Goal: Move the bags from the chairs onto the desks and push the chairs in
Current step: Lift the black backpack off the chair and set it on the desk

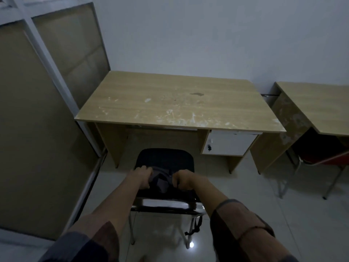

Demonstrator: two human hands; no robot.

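Note:
A black chair point(164, 157) with a chrome frame stands just in front of a scratched wooden desk point(179, 103), its back towards me. A dark grey bag point(160, 179) lies on the seat against the chair back. My left hand point(142, 176) grips the bag's left side with curled fingers. My right hand point(184, 180) grips its right side the same way. A strap hangs down behind the chair at the lower right.
A white drawer unit point(228, 143) sits under the desk's right side. A second wooden desk point(317, 104) stands to the right with a red chair point(324, 154) partly beneath it. A beige partition panel point(28, 129) lines the left. The floor is glossy white tile.

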